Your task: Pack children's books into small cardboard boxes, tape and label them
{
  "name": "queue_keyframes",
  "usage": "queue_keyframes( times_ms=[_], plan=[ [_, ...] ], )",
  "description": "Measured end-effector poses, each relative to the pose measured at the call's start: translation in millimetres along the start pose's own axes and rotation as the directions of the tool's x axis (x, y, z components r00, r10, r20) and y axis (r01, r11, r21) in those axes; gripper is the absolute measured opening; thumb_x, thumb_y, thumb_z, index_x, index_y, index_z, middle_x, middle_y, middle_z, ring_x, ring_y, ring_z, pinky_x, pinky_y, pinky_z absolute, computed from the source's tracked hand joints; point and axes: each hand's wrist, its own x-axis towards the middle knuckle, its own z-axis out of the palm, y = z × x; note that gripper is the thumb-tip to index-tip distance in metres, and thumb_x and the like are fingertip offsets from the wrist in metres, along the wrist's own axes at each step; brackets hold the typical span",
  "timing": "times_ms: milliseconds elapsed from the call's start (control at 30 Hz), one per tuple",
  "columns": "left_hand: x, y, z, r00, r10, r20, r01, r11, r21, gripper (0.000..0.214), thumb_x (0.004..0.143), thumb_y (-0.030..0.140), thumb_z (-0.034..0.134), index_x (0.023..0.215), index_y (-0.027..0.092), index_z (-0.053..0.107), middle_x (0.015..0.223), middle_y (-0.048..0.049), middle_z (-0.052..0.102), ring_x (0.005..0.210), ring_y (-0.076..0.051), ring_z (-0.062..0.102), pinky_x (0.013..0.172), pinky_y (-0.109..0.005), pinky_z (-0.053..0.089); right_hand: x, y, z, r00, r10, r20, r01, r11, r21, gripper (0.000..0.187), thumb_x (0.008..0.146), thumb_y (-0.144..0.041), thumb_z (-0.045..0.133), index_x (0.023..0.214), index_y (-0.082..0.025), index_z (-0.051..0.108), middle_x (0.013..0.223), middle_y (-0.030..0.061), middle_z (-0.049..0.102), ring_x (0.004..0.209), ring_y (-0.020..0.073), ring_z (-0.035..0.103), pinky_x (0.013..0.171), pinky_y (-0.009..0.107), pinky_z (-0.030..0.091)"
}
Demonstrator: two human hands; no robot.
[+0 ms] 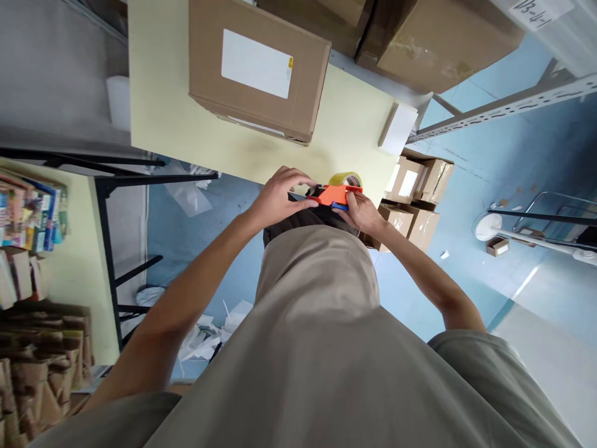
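I hold an orange tape dispenser (pixel 333 194) with a roll of clear yellowish tape (pixel 346 179) close to my waist, at the near edge of a pale yellow table (pixel 158 106). My left hand (pixel 280 194) curls over its left end, fingers bent around it. My right hand (pixel 360 211) grips the dispenser from the right side and below. A closed cardboard box (pixel 256 68) with a white label lies on the table just beyond my hands.
A small white box (pixel 399 127) sits at the table's right corner. Small cartons (pixel 415 193) stand on the blue floor to the right. Large cardboard boxes (pixel 433 37) and a metal shelf frame (pixel 508 106) fill the far right. Books (pixel 28 211) and flattened cardboard are at left.
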Motion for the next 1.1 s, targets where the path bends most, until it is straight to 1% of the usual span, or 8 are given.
queue_keyframes(
  times_ms=[133, 267, 533, 767, 867, 933, 1000, 1100],
  plan=[
    [6.1, -2.0, -6.6, 0.995, -0.046, 0.085, 0.053, 0.995, -0.086, 0.026, 0.101, 0.045, 0.076, 0.116, 0.025, 0.083, 0.118, -0.0078, 0.084, 0.109, -0.027, 0.077, 0.088, -0.039, 0.065, -8.9, -4.7, -5.0, 0.999, -0.008, 0.054, 0.009, 1.0, -0.014, 0.069, 0.12, -0.074, 0.026, 0.147, -0.015, 0.05, 0.129, 0.0281, 0.077, 0.121, 0.045, 0.078, 0.098, 0.065, 0.069],
    [14.3, -10.4, -1.5, 0.989, -0.099, 0.112, 0.113, 0.985, -0.127, 0.02, 0.094, 0.035, 0.076, 0.108, 0.023, 0.083, 0.112, -0.0081, 0.084, 0.103, -0.026, 0.077, 0.088, -0.039, 0.065, -10.7, -4.4, -9.2, 0.993, -0.056, 0.106, 0.059, 0.998, -0.03, 0.074, 0.12, -0.073, 0.02, 0.149, -0.011, 0.046, 0.129, 0.0302, 0.076, 0.12, 0.0449, 0.078, 0.094, 0.062, 0.068],
    [24.7, -23.6, 6.0, 0.982, -0.168, 0.082, 0.18, 0.969, -0.168, 0.033, 0.095, 0.054, 0.082, 0.098, 0.021, 0.082, 0.098, -0.0072, 0.084, 0.086, -0.022, 0.075, 0.084, -0.036, 0.065, -2.9, -2.5, -24.6, 0.979, -0.018, 0.204, 0.017, 1.0, 0.004, 0.078, 0.119, -0.079, 0.022, 0.152, -0.011, 0.043, 0.115, 0.0241, 0.079, 0.101, 0.0413, 0.078, 0.087, 0.057, 0.064],
    [24.1, -45.2, 16.9, 0.974, -0.21, 0.082, 0.222, 0.957, -0.186, 0.038, 0.097, 0.06, 0.082, 0.095, 0.022, 0.081, 0.093, -0.0065, 0.083, 0.081, -0.021, 0.075, 0.081, -0.036, 0.064, 12.0, -12.9, -46.7, 0.954, 0.112, 0.278, -0.158, 0.976, 0.149, 0.074, 0.115, -0.078, 0.046, 0.153, -0.015, 0.053, 0.103, 0.0136, 0.083, 0.081, 0.0349, 0.077, 0.08, 0.045, 0.059],
    [17.2, -54.1, 30.6, 0.97, -0.242, 0.034, 0.244, 0.948, -0.202, 0.036, 0.099, 0.058, 0.079, 0.097, 0.023, 0.079, 0.094, -0.0064, 0.082, 0.083, -0.021, 0.075, 0.083, -0.036, 0.064, 21.8, -13.8, -51.9, 0.947, 0.119, 0.299, -0.176, 0.969, 0.171, 0.072, 0.115, -0.078, 0.048, 0.149, -0.016, 0.058, 0.1, 0.0122, 0.083, 0.081, 0.0335, 0.077, 0.079, 0.042, 0.056],
    [12.1, -61.3, 37.4, 0.964, -0.266, -0.006, 0.259, 0.943, -0.21, 0.035, 0.101, 0.058, 0.077, 0.098, 0.023, 0.078, 0.095, -0.0065, 0.082, 0.084, -0.021, 0.074, 0.084, -0.036, 0.063, 25.7, -9.0, -56.0, 0.935, 0.124, 0.332, -0.172, 0.978, 0.118, 0.07, 0.115, -0.077, 0.049, 0.148, -0.015, 0.059, 0.1, 0.0131, 0.083, 0.083, 0.0338, 0.077, 0.08, 0.041, 0.055],
    [9.0, -71.6, 38.8, 0.954, -0.292, -0.066, 0.273, 0.94, -0.206, 0.035, 0.102, 0.058, 0.076, 0.097, 0.024, 0.076, 0.095, -0.006, 0.08, 0.084, -0.021, 0.073, 0.085, -0.035, 0.063, 26.1, 2.0, -61.8, 0.917, 0.148, 0.372, -0.17, 0.985, 0.027, 0.068, 0.115, -0.076, 0.052, 0.146, -0.016, 0.061, 0.101, 0.0145, 0.083, 0.086, 0.035, 0.078, 0.081, 0.042, 0.055],
    [12.8, -91.8, 33.0, 0.917, -0.332, -0.224, 0.295, 0.938, -0.181, 0.036, 0.103, 0.059, 0.076, 0.097, 0.024, 0.074, 0.095, -0.0053, 0.079, 0.086, -0.02, 0.072, 0.087, -0.034, 0.063, 23.4, 27.8, -71.2, 0.896, 0.227, 0.383, -0.206, 0.974, -0.095, 0.07, 0.113, -0.078, 0.053, 0.143, -0.016, 0.062, 0.105, 0.0173, 0.083, 0.088, 0.0374, 0.078, 0.082, 0.045, 0.057]
  ],
)
